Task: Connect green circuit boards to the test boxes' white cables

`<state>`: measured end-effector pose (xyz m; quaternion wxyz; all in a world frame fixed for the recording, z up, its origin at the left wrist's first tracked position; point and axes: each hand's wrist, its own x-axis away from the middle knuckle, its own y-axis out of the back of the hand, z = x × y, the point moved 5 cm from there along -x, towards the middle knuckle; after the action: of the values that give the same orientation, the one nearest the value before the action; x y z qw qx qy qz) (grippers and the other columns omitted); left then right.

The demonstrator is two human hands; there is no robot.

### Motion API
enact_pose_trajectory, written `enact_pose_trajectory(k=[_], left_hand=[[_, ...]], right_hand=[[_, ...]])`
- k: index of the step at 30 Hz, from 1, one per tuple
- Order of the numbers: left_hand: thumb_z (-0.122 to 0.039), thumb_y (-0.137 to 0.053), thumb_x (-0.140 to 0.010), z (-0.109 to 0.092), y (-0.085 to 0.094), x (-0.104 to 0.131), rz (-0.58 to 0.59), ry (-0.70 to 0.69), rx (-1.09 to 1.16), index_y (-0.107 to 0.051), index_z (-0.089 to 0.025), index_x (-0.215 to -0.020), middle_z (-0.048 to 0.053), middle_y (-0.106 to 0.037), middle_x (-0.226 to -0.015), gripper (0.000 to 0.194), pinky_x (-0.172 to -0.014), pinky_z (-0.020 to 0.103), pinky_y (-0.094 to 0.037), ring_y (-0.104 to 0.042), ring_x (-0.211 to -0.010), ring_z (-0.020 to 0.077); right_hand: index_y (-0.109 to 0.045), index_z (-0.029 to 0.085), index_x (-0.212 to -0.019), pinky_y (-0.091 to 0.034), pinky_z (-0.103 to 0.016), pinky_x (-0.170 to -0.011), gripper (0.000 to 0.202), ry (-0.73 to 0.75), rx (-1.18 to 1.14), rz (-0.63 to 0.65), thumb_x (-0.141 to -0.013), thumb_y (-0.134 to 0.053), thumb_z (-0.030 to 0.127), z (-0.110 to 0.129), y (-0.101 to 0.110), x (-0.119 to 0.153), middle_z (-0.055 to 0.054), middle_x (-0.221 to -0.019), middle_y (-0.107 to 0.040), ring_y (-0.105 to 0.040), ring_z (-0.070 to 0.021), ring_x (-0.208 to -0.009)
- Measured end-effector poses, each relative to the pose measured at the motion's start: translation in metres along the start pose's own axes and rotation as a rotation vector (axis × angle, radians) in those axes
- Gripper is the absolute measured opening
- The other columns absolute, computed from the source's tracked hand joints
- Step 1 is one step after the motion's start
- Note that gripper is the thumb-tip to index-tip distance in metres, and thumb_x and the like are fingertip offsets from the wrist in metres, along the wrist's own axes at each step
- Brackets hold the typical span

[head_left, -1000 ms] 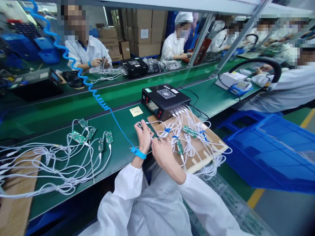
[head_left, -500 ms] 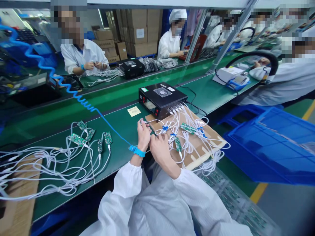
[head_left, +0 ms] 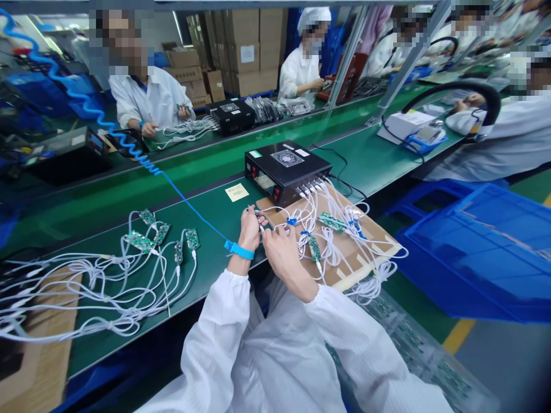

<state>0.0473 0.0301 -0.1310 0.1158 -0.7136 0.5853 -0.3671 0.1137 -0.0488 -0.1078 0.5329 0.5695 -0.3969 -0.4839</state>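
My left hand [head_left: 249, 230], with a blue wrist strap [head_left: 239, 250] on its wrist, is closed around a small circuit board [head_left: 257, 215], mostly hidden by the fingers. Close beside it, my right hand [head_left: 280, 248] pinches the white plug end of a cable [head_left: 261, 228] against the board's near side; whether it is seated I cannot tell. Right of my hands, green circuit boards [head_left: 331, 222] with white cables lie on a cardboard sheet [head_left: 344, 278]. The cables run to a black box [head_left: 287, 172] with a fan grille, just beyond my hands.
More wired boards [head_left: 140, 241] and tangled white cables [head_left: 107, 287] lie on the green bench at left. A yellow note [head_left: 236, 192] sits left of the box. A coiled blue cord [head_left: 124, 149] stretches to my wrist strap. Blue bins [head_left: 477, 252] stand at right; co-workers sit across the bench.
My right hand's fingers have shifted up and now hold a white plug at the board. My left fingers have opened slightly, showing more of the board. The view has moved a little.
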Motion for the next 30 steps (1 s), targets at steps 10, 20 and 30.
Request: enact_pose_trajectory(k=[10,20,30], left_hand=[[-0.023,-0.034,-0.11,-0.013,-0.001,-0.014,-0.076,-0.058,0.005,-0.047,-0.019,-0.095,-0.004,-0.046,-0.069,0.02,-0.045,0.017,-0.03,-0.035,-0.044,0.0045],[-0.028,-0.044,-0.107,-0.06,-0.015,0.008,0.233,-0.12,-0.067,-0.057,-0.016,-0.102,0.002,-0.057,-0.074,0.018,-0.05,0.017,-0.038,-0.046,-0.051,0.0067],[-0.033,-0.067,-0.096,-0.049,-0.045,0.044,0.401,-0.083,-0.302,-0.064,-0.018,-0.112,0.003,-0.063,-0.083,0.022,-0.06,0.018,-0.05,-0.059,-0.066,0.0098]], right_hand=[[-0.071,0.01,-0.102,-0.038,-0.053,-0.103,0.033,-0.003,0.005,-0.008,-0.104,-0.038,0.011,0.0,0.006,0.004,-0.018,-0.089,-0.074,-0.064,-0.0315,-0.106],[-0.072,0.008,-0.102,-0.044,-0.05,-0.097,0.038,0.038,-0.057,-0.031,-0.109,-0.041,0.029,0.013,-0.006,0.012,-0.019,-0.092,-0.073,-0.062,-0.0338,-0.103],[-0.067,0.013,-0.115,-0.05,-0.04,-0.095,0.04,0.117,-0.374,-0.177,-0.105,-0.052,0.048,-0.094,0.044,0.024,-0.014,-0.109,-0.067,-0.062,-0.0255,-0.104]])
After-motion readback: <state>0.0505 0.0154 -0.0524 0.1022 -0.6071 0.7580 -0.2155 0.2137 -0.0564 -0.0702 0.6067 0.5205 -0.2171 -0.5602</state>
